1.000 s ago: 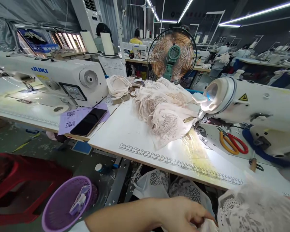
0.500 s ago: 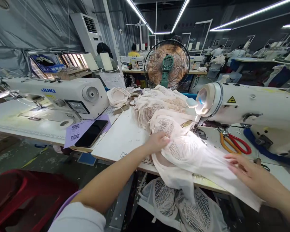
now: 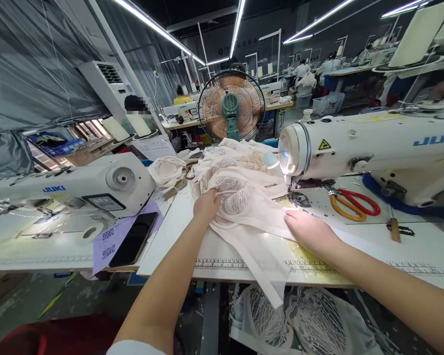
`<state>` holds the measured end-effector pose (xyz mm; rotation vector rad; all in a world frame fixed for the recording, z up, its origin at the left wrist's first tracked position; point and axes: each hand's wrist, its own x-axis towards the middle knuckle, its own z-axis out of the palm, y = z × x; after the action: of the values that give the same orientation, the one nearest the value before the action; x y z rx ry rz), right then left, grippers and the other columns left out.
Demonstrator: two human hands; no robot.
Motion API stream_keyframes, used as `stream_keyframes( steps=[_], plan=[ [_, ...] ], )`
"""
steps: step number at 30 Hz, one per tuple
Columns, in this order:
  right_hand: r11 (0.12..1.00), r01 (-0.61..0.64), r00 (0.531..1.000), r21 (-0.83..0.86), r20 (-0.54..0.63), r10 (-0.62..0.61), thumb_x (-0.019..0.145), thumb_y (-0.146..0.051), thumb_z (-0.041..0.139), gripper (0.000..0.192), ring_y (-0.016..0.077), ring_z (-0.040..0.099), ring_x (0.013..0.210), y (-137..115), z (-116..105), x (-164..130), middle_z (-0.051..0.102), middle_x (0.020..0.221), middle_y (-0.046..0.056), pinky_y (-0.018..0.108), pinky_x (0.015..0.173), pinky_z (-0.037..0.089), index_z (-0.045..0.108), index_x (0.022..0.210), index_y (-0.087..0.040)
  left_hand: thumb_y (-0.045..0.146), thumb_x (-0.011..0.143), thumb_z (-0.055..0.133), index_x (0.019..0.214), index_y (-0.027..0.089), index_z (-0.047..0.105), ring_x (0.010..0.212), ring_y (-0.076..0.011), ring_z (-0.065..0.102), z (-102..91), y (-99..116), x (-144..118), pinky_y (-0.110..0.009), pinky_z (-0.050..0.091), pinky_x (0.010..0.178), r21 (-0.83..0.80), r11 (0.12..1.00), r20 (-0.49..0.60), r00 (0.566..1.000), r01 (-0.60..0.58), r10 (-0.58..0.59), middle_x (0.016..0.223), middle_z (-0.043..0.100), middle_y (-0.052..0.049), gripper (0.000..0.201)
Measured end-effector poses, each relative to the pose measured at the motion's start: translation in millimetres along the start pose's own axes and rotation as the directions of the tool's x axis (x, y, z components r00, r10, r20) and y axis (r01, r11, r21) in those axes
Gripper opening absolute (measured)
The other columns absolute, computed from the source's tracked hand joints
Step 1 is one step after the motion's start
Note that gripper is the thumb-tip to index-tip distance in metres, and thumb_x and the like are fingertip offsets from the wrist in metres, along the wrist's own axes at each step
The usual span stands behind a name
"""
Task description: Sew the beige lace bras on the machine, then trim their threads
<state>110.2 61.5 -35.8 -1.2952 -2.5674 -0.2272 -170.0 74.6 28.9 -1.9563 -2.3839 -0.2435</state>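
Feeding's barely begun here: my left hand (image 3: 206, 204) grips the lace piece (image 3: 244, 204), right hand (image 3: 311, 231) flat on it, edge near the needle (image 3: 295, 196), nothing stitched.

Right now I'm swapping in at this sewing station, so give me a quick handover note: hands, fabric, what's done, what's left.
Left hand: gripping the lace garment at its left edge.
Right hand: flat on the same piece, just in front of the needle area.
Pile of lace pieces sits behind; scissors lie under the machine arm.
Done: piece is on the table.
Left: it is not yet under the needle.
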Motion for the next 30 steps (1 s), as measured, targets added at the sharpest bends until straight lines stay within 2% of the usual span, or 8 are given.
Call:
stream_keyframes(
  steps=[5,7,8,10,11,13,19,30],
  plan=[
    [0.998,-0.004,1.0,0.06,-0.022,0.006,0.081,-0.001,0.042,0.033,0.0242,0.058,0.107,0,12,11,0.062,0.117,0.016,0.035,0.086,0.048,0.062,0.105,-0.011,0.023,0.086,0.042,0.107,0.017,0.061,0.093,-0.0287,0.061,-33.0,28,-27,-0.039,0.048,0.075,0.129,0.991,0.026,0.999,-0.033,0.03,0.101,0.063,-0.013,0.028],
    [0.996,-0.011,0.999,0.091,-0.033,0.015,0.082,-0.002,0.042,0.035,0.0244,0.055,0.113,-1,16,16,0.059,0.122,0.017,0.037,0.093,0.045,0.06,0.111,-0.01,0.018,0.085,0.04,0.095,0.015,0.063,0.093,-0.0283,0.059,-44.4,53,-51,-0.04,0.047,0.077,0.174,0.974,-0.028,0.988,-0.145,0.152,0.098,0.061,-0.014,0.025],
    [0.994,-0.018,0.999,0.107,-0.038,0.022,0.083,-0.003,0.043,0.035,0.0243,0.054,0.114,-1,18,18,0.059,0.123,0.017,0.038,0.094,0.044,0.058,0.114,-0.01,0.014,0.085,0.039,0.089,0.016,0.063,0.091,-0.0254,0.058,-46.3,67,-61,-0.038,0.047,0.077,0.14,0.952,-0.031,0.959,-0.274,0.28,0.093,0.061,-0.012,0.024],
    [0.99,-0.024,0.999,0.141,-0.043,0.031,0.086,-0.008,0.047,0.031,0.0233,0.055,0.112,-1,20,19,0.059,0.122,0.015,0.041,0.094,0.045,0.057,0.115,-0.011,0.013,0.085,0.038,0.088,0.018,0.06,0.089,-0.0198,0.057,-40.5,97,-73,-0.031,0.048,0.076,-0.053,0.811,0.029,0.811,-0.583,0.585,0.09,0.062,-0.008,0.023],
    [0.987,-0.024,0.999,0.158,-0.043,0.031,0.088,-0.013,0.049,0.027,0.0222,0.057,0.108,0,20,18,0.06,0.118,0.012,0.041,0.091,0.046,0.057,0.114,-0.013,0.016,0.088,0.036,0.091,0.018,0.059,0.089,-0.0183,0.057,-32.9,109,-73,-0.029,0.048,0.075,-0.142,0.735,0.039,0.738,-0.663,0.674,0.09,0.062,-0.007,0.023],
    [0.982,-0.018,0.999,0.19,-0.038,0.026,0.089,-0.022,0.053,0.021,0.0188,0.061,0.096,3,20,16,0.064,0.108,0.008,0.04,0.083,0.05,0.059,0.108,-0.015,0.021,0.091,0.033,0.096,0.016,0.056,0.09,-0.0177,0.056,-12.2,127,-64,-0.029,0.049,0.075,-0.214,0.671,0.052,0.677,-0.71,0.734,0.096,0.061,-0.007,0.024],
    [0.97,0.066,0.995,0.235,-0.087,-0.047,0.08,-0.01,0.044,0.032,0.0211,0.058,0.105,15,13,2,0.064,0.109,0.012,0.035,0.089,0.049,0.059,0.108,-0.012,0.038,0.094,0.033,0.103,0.014,0.056,0.096,-0.0201,0.057,34.4,131,-28,-0.032,0.047,0.083,-0.138,0.681,0.132,0.668,-0.72,0.733,0.106,0.063,-0.009,0.034],
    [0.981,0.127,0.948,0.145,-0.308,-0.077,0.091,-0.023,0.035,0.031,0.0243,0.061,0.098,25,6,-56,0.068,0.104,0.011,0.04,0.085,0.049,0.065,0.099,-0.015,0.053,0.091,0.029,0.118,0.016,0.054,0.102,-0.0274,0.051,43.6,140,-25,-0.044,0.042,0.085,0.022,0.746,0.103,0.744,-0.665,0.66,0.115,0.06,-0.01,0.052]
  ],
)
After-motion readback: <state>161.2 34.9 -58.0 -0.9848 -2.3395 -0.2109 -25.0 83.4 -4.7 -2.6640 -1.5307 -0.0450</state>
